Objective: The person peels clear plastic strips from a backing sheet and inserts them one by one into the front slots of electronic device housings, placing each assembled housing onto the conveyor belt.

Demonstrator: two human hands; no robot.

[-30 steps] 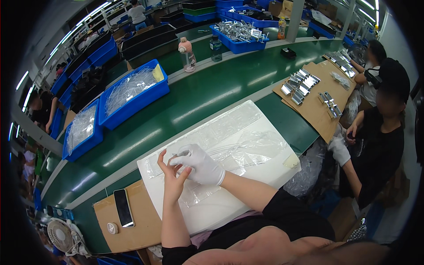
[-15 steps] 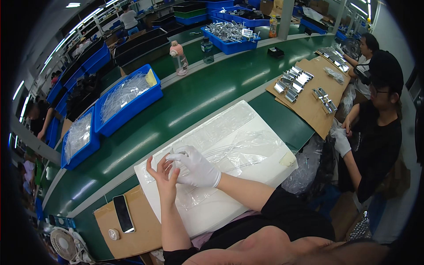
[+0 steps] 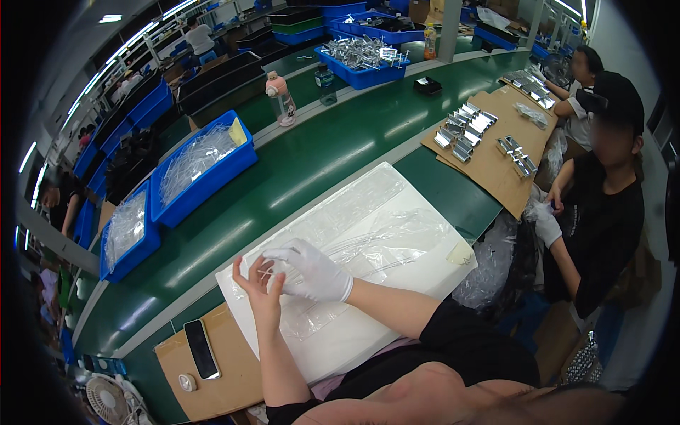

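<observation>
My bare left hand [image 3: 262, 289] is raised over the white board [image 3: 432, 273], its fingers bent toward my other hand. My right hand [image 3: 314, 273] wears a white glove and meets the left fingertips in a pinch. Whatever thin thing is between them is too small and hidden to make out. Beneath and beyond the hands, clear plastic bags [image 3: 354, 212] lie flat on the board. Thin clear strands [image 3: 375, 237] run across them to the right of my glove.
Two blue bins [image 3: 203, 202] of clear plastic pieces stand at left on the green table [image 3: 333, 152]. A phone [image 3: 202, 348] lies on cardboard at near left. Shiny metal brackets [image 3: 464, 131] rest on cardboard at right, where a co-worker [image 3: 602, 205] sits. A pink-capped bottle [image 3: 280, 103] stands behind.
My hands stay together over the board, with the gloved fingers shifted slightly left and curled a little differently. The co-worker's head has turned toward me. The whole view has tilted slightly.
</observation>
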